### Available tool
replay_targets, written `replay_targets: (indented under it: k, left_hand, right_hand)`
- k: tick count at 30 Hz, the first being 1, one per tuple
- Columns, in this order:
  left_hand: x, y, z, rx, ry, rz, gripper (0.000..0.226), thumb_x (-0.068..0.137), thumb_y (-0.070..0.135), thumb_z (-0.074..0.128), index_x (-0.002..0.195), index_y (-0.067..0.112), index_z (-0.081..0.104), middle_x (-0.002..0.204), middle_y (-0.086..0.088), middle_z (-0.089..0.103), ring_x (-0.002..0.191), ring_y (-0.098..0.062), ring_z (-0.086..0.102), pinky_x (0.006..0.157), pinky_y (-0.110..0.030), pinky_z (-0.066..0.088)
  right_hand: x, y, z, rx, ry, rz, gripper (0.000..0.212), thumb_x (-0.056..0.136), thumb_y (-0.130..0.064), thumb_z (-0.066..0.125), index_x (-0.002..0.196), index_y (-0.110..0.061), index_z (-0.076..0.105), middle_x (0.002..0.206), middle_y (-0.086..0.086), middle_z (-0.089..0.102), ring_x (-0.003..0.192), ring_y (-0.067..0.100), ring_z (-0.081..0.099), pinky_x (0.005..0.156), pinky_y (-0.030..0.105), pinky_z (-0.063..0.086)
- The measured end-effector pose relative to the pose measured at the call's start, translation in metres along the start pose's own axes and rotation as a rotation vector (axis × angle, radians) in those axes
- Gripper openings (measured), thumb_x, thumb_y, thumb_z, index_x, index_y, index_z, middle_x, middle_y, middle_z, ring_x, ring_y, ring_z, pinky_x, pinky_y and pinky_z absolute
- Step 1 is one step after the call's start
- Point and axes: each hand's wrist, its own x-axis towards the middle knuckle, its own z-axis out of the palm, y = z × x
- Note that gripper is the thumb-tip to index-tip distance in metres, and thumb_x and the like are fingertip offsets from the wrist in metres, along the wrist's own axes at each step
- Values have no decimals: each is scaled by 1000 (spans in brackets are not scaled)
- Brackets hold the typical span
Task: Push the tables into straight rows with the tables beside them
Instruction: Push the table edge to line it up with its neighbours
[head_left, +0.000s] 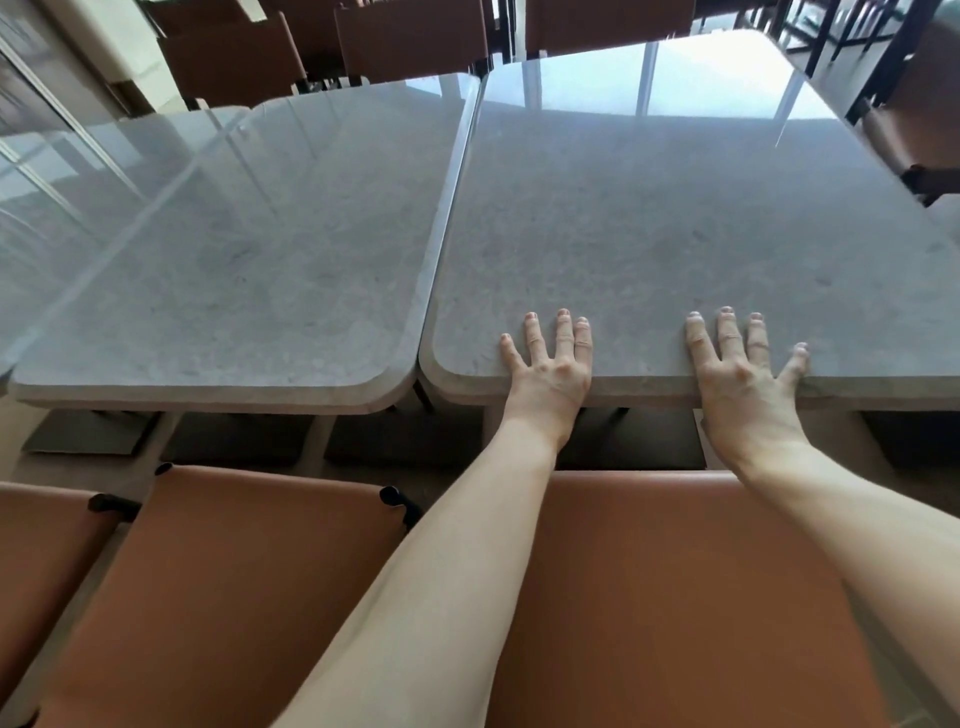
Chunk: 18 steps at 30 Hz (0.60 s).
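Two grey stone-topped tables stand side by side. The right table (675, 218) has both my hands on its near edge. My left hand (550, 364) lies flat with fingers spread near the table's near-left corner. My right hand (743, 369) lies flat a little to the right, thumb over the edge. The left table (249, 249) sits close beside it, with a narrow gap between them; its near edge is roughly level with the right table's edge. A third tabletop (31, 218) shows at the far left.
Brown leather chairs (249, 582) stand under my arms, another chair (675, 597) directly in front of me. More brown chairs (410, 41) line the far side. A chair (919, 119) stands at the right. Dark table bases (234, 441) show below the tops.
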Motion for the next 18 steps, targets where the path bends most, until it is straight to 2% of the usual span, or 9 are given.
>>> replay_targets:
  k: [5,13,18]
  left_hand:
    - [1,1,1,29,6,-5,89,92,-14,52,160,3,-4,168,-22,1,149,-57,5,114,-74,17]
    - [-10,2,-11,-5,-35,3,90,90,-16,49,160,4,-5,169,-20,-1,150,-57,3,115,-73,15]
    - [-25,4,-6,5,-28,8,93,90,-14,54,160,4,-4,169,-20,0,150,-56,5,116,-73,18]
  right_hand:
    - [1,-2,0,-31,-4,27,102,85,8,63,163,-16,2,169,18,11,155,44,11,111,74,21]
    - [-9,-3,-8,-22,-35,39,93,93,2,58,162,-19,-1,170,15,6,156,41,9,113,72,23]
    - [-25,-4,-8,-41,-42,24,100,88,5,61,162,-17,-2,170,16,6,155,42,9,112,72,23]
